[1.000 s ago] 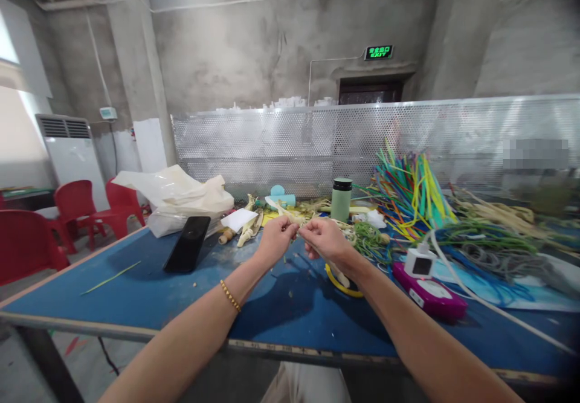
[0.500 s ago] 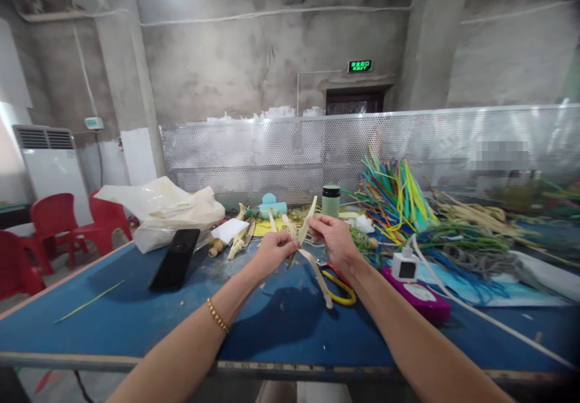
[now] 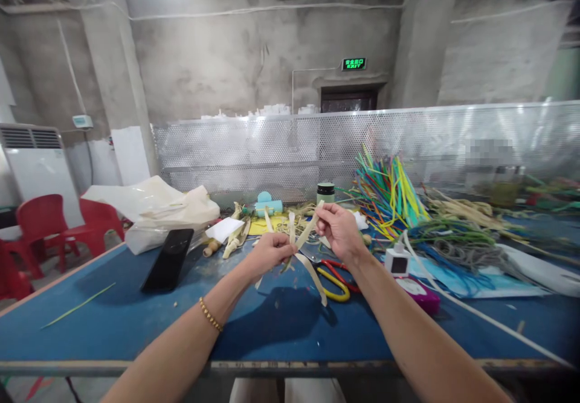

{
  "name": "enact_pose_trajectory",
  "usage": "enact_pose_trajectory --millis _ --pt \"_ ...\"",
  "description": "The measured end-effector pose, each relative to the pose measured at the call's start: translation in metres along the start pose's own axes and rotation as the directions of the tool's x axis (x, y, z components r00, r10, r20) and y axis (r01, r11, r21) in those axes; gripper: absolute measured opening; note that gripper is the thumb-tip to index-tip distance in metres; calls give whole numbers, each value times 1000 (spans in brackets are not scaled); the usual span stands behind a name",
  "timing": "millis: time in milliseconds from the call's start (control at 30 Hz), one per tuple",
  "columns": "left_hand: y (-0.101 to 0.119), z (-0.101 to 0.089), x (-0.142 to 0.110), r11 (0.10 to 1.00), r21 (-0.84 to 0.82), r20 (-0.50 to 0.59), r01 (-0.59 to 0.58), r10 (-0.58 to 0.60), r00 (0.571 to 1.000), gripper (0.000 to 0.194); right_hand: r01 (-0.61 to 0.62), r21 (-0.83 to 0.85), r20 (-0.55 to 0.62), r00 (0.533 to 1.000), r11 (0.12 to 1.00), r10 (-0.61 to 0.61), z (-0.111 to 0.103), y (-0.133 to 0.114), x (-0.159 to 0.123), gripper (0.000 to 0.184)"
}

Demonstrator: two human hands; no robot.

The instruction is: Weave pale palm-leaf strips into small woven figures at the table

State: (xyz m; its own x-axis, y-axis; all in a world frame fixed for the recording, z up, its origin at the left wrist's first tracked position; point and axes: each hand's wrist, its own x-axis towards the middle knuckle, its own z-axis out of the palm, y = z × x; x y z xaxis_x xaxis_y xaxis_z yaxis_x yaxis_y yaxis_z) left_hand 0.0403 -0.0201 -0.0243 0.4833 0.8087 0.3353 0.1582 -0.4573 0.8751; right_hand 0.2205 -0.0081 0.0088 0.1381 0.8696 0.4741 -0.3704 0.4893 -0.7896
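Above the middle of the blue table, my left hand point(image 3: 274, 251) is closed, its thumb and fingers pinching several pale flat strips where they cross. The ends of these strips fan out upward and one hangs down to the right. One pale strip point(image 3: 309, 231) runs from that pinch up to my right hand point(image 3: 339, 229), whose fingertips are closed on its upper end. Scissors point(image 3: 336, 285) with a yellow and a red handle lie on the table below my right hand, their blades partly hidden by strips.
A black phone point(image 3: 168, 261) and a pale plastic bag point(image 3: 158, 209) are on the left. Coloured strips point(image 3: 389, 191) stand in a bunch behind on the right, near green cords point(image 3: 448, 234). A white charger point(image 3: 397, 260) with its cable tops a magenta box point(image 3: 426, 297).
My right hand has moved slightly away from my left, drawing the pale strip between them straighter. More of the scissors shows. The whole view has shifted a little.
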Motion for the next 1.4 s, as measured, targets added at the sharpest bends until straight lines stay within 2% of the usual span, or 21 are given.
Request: enact_pose_trajectory --millis 167,233,300,333,400,467,533,567,667,733,800,967,1033,1133,1233,1300,1333,1400 --pt "9 -5 -3 999 -30 27 -37 38 999 30 85 -16 -169 982 996 -86 -7 -4 7 22" --pt "11 -8 -5 998 -35 36 -61 63 997 27 85 8 -250 965 996 -80 -11 -5 11 20" --pt "12 -9 -6 996 -50 48 -77 79 996 24 34 39 -287 958 999 -21 -15 -5 12 19" --pt "11 -10 -6 995 -56 57 -80 83 995 23 -33 38 -257 965 999 42 -16 -4 12 18" --pt "10 -9 -6 995 -56 71 -82 86 994 22 -223 -10 -92 971 975 221 -15 -2 9 16" --pt "8 -8 -5 996 -37 81 -81 84 993 23 -364 -86 132 919 928 372 -11 1 4 19" --pt "6 -7 -5 997 -8 88 -80 80 993 24 -369 -120 277 879 922 388 -5 3 -1 26" --pt "6 -7 -5 997 9 96 -81 80 992 25 -334 -131 294 886 933 358 -3 4 -3 28" --pt "4 -6 -4 994 60 149 -90 80 986 28 -201 -160 281 930 967 239 -1 5 -5 33" --pt "4 -6 -5 990 99 189 -103 83 978 30 -153 -170 283 939 973 197 -2 4 -5 33" --pt "5 -7 -5 984 134 217 -116 85 972 32 -147 -174 277 942 974 192 -2 2 -4 32" --pt "8 -6 -7 976 190 251 -101 51 966 25 -200 -177 141 964 964 226 0 -5 -3 31" --pt "9 -4 -8 965 241 250 -100 38 968 22 -218 -178 125 962 960 241 1 -8 -3 29" --pt "10 -2 -9 952 282 254 -119 45 966 22 -237 -146 190 946 960 262 5 -11 -6 26" --pt "10 0 -10 959 257 272 -117 44 961 24 -259 -102 304 911 960 278 12 -12 -8 27" --pt "9 1 -10 978 190 257 -81 30 966 26 -272 -89 369 885 958 285 15 -12 -7 25" --pt "8 1 -9 988 144 221 -53 20 975 27 -265 -91 368 887 960 280 15 -12 -6 26" --pt "6 0 -6 1000 22 95 -2 0 995 28 -187 -137 264 940 973 218 12 -11 -3 28"
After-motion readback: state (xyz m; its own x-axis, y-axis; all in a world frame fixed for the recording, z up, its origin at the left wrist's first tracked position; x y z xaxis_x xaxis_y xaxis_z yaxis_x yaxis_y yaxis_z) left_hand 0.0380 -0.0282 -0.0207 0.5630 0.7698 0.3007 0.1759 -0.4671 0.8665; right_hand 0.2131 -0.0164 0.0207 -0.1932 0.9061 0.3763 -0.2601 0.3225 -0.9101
